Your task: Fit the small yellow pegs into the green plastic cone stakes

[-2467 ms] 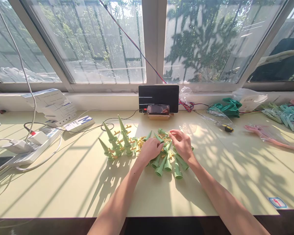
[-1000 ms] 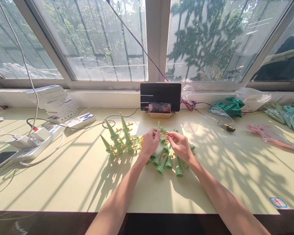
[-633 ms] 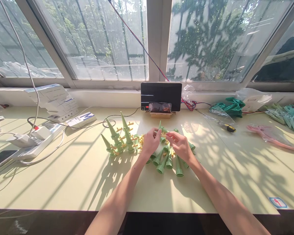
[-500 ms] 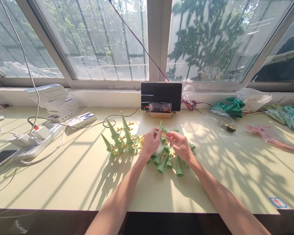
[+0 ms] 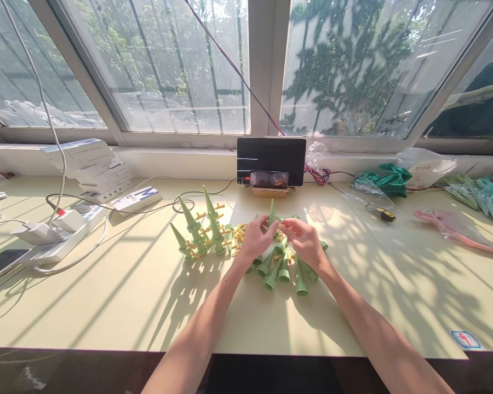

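Note:
My left hand (image 5: 259,238) is closed around a green plastic watering spike (image 5: 271,210), whose pointed tip stands up above the fingers. Close by on the right, my right hand (image 5: 303,241) has its fingers pinched together at the spike's side; what lies between them is hidden. Below both hands lies a heap of green spikes (image 5: 284,272), their open threaded ends toward me. To the left several spikes (image 5: 194,230) stand upright with small yellow valves fitted in their sides. Loose yellow valves (image 5: 239,234) are piled just beyond my left hand.
A black tablet (image 5: 271,156) with a phone (image 5: 269,179) before it stands by the window. On the left are a power strip (image 5: 72,232), cables and a white box (image 5: 137,200). A yellow-black cutter (image 5: 385,214) and bagged pink pliers-like tool (image 5: 456,232) lie right.
The spike in my left hand has shifted slightly right and up. My right hand's fingertips have moved a little to the right; the yellow piece seen at them earlier is now hidden.

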`<state>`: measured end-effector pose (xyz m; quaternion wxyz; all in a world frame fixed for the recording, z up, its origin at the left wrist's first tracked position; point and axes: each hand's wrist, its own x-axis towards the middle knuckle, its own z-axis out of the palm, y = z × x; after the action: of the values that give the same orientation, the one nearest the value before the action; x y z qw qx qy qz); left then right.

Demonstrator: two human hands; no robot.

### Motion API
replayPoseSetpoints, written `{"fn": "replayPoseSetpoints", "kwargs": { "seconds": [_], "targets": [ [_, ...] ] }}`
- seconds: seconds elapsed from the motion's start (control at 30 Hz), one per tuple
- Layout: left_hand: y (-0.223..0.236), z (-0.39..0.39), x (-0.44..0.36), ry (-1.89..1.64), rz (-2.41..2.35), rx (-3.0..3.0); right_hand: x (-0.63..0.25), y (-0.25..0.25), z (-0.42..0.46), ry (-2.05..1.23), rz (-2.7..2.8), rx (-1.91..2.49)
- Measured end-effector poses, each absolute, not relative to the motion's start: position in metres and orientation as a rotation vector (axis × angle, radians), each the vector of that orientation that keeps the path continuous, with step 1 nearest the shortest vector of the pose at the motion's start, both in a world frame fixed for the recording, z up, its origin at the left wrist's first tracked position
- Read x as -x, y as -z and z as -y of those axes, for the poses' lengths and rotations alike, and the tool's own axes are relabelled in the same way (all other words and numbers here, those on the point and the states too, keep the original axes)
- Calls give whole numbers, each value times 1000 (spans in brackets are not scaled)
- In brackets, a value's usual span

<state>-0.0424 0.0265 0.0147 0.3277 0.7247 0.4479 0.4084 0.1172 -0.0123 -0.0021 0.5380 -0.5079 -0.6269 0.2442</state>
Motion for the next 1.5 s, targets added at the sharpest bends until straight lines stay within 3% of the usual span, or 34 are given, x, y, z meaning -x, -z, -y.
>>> {"fn": "replayPoseSetpoints", "kwargs": {
  "seconds": [1.5],
  "targets": [
    [-9, -23, 38, -1137, -1048, -2079, -118, 4, 9, -611, 1494, 1327]
  ]
}}
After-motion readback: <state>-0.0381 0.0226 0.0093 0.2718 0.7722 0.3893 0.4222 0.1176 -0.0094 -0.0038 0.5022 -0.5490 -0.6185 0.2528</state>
